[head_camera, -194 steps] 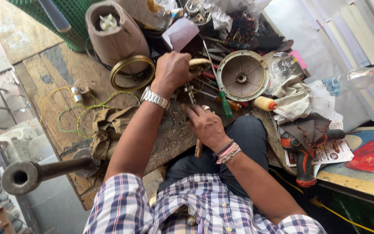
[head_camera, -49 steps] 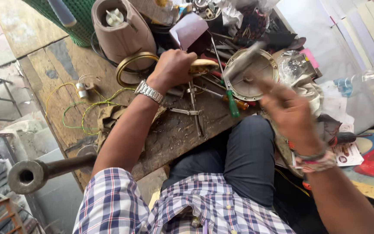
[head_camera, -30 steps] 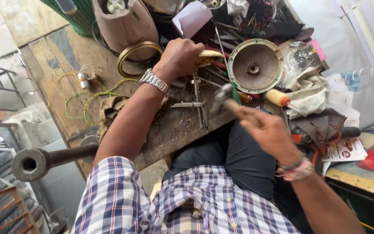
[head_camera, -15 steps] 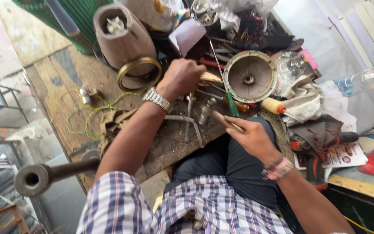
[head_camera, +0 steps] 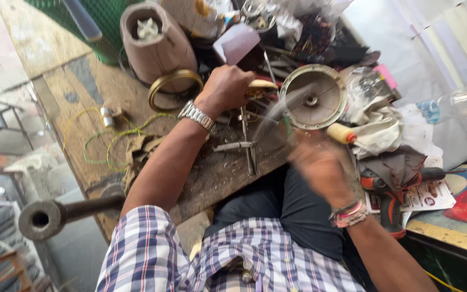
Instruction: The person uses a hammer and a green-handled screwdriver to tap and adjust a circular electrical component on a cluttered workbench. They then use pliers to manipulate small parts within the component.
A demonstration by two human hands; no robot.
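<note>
At the bottom of the frame a shirt [head_camera: 158, 254] checked in blue, white and red; dark blue-grey trousers [head_camera: 293, 211]; a silvery watch [head_camera: 197, 115] at centre; pink and red bracelets [head_camera: 348, 214] lower right; a brass-yellow ring [head_camera: 158, 89] and green-and-yellow wires [head_camera: 101, 141] on the brown wooden bench [head_camera: 77, 92], left of centre; green mesh [head_camera: 104, 38] upper left
</note>
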